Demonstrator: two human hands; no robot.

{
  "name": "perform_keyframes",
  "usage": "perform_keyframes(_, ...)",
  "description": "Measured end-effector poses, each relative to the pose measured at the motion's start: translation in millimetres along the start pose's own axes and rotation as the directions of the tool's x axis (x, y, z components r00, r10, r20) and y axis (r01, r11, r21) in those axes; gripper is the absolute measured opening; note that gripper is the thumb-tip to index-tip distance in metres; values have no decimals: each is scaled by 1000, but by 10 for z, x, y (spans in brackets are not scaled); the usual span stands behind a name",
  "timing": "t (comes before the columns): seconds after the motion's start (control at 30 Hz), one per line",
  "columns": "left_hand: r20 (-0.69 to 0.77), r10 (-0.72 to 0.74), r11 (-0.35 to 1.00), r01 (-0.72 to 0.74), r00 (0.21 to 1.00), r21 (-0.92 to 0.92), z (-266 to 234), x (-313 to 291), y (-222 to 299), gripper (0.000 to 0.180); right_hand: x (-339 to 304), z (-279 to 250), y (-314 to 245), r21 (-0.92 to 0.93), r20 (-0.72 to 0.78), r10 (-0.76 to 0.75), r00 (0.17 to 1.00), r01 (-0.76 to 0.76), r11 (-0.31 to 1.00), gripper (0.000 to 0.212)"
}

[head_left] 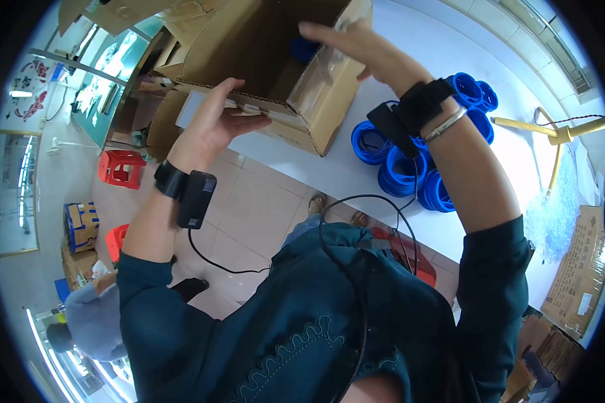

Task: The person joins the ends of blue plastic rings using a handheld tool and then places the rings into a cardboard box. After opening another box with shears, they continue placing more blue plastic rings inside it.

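A brown cardboard box (343,94) stands with its top open at the table's far left part. My left hand (215,124) grips the near left wall, thumb by the rim and fingers along the outer face. Over the right wall lies my right hand (363,47), thumb side reaching across the rim, other fingers partly hidden on the outside. Deep in the box a blue piece (304,48) shows in part. Several blue plastic ring-shaped spools (405,169) stand grouped on the table, below my right wrist. Both wrists carry black strapped devices with cables.
The white table (302,164) runs to the right, with a yellow rod stand (561,134) and a heap of clear plastic (551,221). Red stools (122,168) stand on the tiled floor at left. Another person (97,322) is at lower left. Cables hang across my front.
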State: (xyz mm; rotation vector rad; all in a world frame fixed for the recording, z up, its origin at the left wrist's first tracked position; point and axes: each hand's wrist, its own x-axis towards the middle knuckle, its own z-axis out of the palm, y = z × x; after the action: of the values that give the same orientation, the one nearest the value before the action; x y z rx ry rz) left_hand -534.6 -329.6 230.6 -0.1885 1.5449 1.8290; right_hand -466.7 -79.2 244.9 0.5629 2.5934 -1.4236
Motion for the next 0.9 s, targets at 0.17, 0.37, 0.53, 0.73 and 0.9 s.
perform_keyframes(0.17, 4, 51, 993, -51, 999, -106, -142, -20, -59, 24, -45, 304, 204, 534, 131, 19, 991, -86, 841, 62)
perform_keyframes(0.37, 164, 83, 987, -58, 983, -152, -185, -46, -92, 11, -97, 235, 335, 718, 133, -79, 988, -41, 694, 36)
perform_keyframes(0.53, 160, 85, 984, -58, 983, -168, -301, 9, -137, 10, -88, 249, 572, 790, 129, -162, 978, -3, 613, 34)
perform_keyframes(0.73, 120, 119, 988, -106, 986, -109, -413, 46, -54, 10, -161, 364, 458, 805, 127, -119, 985, -32, 592, 38)
perform_keyframes(0.9, -29, 146, 985, -142, 989, 101, -737, 106, 273, 18, -184, 791, 110, 799, 106, -24, 994, -70, 597, 50)
